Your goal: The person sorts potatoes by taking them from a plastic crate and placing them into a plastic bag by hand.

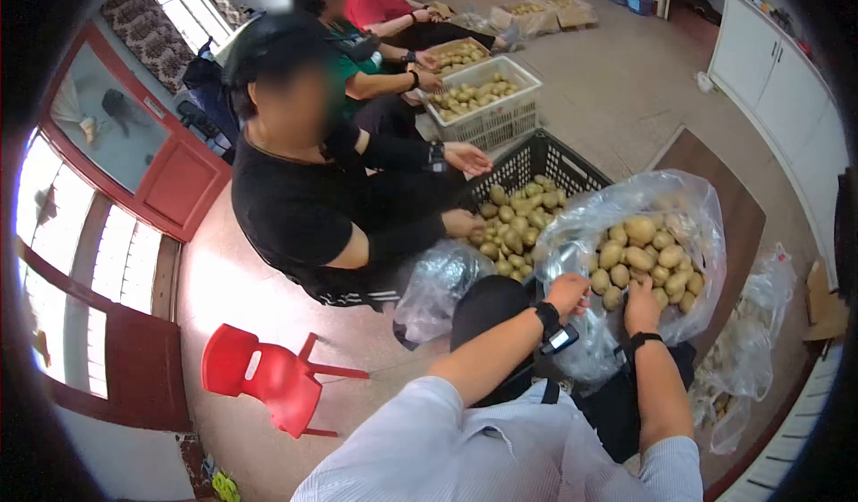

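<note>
A clear plastic bag [702, 198] spreads open in front of me, with many yellow-brown, rounded potatoes [640, 229] heaped inside. My right hand [642, 307] reaches over the bag's near side, its fingers bent down around a potato at the near edge of the heap; the fingertips are partly hidden. At the bag's left side is my left hand [567, 296], loosely curled, with the thumb apart from the fingers and no potato visible in it. Both wrists wear dark bands. To the left of the bag, a black crate [581, 173] holds more potatoes.
A person in black [295, 189] sits at the left with hands by the black crate. Beyond are a white crate [492, 131], more people and boxes of potatoes. A red chair [277, 377] stands at lower left. Crumpled plastic [751, 332] lies right; white cabinets [778, 82] line the wall.
</note>
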### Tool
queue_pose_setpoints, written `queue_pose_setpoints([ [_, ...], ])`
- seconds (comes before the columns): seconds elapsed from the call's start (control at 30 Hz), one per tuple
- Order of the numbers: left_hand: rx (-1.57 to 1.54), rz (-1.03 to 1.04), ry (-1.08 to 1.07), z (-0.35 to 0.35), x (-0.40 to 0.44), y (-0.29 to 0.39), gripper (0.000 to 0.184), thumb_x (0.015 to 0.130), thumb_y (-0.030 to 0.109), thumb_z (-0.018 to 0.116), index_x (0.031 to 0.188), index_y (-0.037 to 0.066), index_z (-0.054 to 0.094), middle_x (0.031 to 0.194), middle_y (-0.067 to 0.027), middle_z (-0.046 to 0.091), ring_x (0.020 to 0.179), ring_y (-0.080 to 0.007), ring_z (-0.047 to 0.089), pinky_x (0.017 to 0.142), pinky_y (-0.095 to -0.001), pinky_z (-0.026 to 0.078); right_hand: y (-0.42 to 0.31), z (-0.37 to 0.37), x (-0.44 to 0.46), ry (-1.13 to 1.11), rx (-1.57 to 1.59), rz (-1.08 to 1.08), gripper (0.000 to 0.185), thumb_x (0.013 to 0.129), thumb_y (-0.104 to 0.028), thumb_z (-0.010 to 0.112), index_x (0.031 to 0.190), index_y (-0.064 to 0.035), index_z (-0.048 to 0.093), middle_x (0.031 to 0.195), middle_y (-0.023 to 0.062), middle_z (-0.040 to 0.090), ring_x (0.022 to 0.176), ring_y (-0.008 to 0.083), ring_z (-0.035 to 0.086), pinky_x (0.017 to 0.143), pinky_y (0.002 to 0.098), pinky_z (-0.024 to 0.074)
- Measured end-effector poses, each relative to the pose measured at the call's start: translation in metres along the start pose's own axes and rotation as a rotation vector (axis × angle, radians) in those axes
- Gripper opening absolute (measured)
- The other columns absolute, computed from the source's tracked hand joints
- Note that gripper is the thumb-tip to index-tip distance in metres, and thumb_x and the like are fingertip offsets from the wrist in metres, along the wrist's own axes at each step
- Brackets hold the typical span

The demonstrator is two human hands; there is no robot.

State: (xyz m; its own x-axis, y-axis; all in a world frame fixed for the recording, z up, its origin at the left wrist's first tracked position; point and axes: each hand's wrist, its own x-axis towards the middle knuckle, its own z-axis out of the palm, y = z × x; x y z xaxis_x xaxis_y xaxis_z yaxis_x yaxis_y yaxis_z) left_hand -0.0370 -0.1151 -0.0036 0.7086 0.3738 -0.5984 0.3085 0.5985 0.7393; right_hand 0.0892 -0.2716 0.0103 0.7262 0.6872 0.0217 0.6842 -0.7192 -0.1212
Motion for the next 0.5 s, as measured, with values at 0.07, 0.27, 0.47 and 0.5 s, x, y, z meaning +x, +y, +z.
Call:
queue_pose_setpoints([
  [0.07, 0.007, 0.002, -0.008, 0.003, -0.006, 0.004, 0.016, 0.086, 0.02, 0.057, 0.095, 0.006, 0.056, 0.083, -0.003, 0.058, 0.063, -0.0149, 0.06, 0.049, -0.0279, 0.049, 0.002, 0.006, 0.002, 0.018, 0.026, 0.006, 0.015, 0.086, -0.004, 0.049, 0.1, -0.005, 0.054, 0.116, 0.0181, 0.048, 0.086, 0.0396, 0.06, 0.07, 0.0482, 0.0508],
  [0.27, 0.004, -0.011, -0.043, 0.004, -0.006, 0.002, 0.019, 0.087, 0.024, 0.058, 0.096, 0.007, 0.056, 0.083, -0.0025, 0.058, 0.064, -0.0137, 0.06, 0.051, -0.0268, 0.05, 0.002, 0.014, 0.003, 0.098, 0.182, 0.049, 0.026, 0.083, 0.003, 0.051, 0.107, -0.0032, 0.054, 0.119, 0.0199, 0.047, 0.091, 0.0429, 0.058, 0.078, 0.0488, 0.0481],
  [0.47, 0.019, -0.029, -0.05, 0.004, -0.004, 0.0, 0.024, 0.088, 0.025, 0.06, 0.103, 0.007, 0.056, 0.087, -0.0029, 0.059, 0.067, -0.015, 0.063, 0.052, -0.0269, 0.051, 0.002, 0.033, 0.0, 0.161, 0.489, 0.001, 0.049, 0.073, 0.002, 0.066, 0.119, -0.0028, 0.051, 0.111, 0.0223, 0.058, 0.104, 0.0393, 0.055, 0.089, 0.0421, 0.0449],
  [0.5, 0.024, -0.032, -0.054, 0.005, -0.004, -0.001, 0.024, 0.088, 0.025, 0.06, 0.103, 0.007, 0.056, 0.087, -0.0029, 0.059, 0.067, -0.015, 0.063, 0.052, -0.0269, 0.051, 0.001, 0.036, -0.001, 0.13, 0.594, -0.002, 0.049, 0.075, 0.002, 0.066, 0.121, -0.0026, 0.051, 0.108, 0.0201, 0.059, 0.098, 0.035, 0.058, 0.084, 0.0399, 0.0471],
])
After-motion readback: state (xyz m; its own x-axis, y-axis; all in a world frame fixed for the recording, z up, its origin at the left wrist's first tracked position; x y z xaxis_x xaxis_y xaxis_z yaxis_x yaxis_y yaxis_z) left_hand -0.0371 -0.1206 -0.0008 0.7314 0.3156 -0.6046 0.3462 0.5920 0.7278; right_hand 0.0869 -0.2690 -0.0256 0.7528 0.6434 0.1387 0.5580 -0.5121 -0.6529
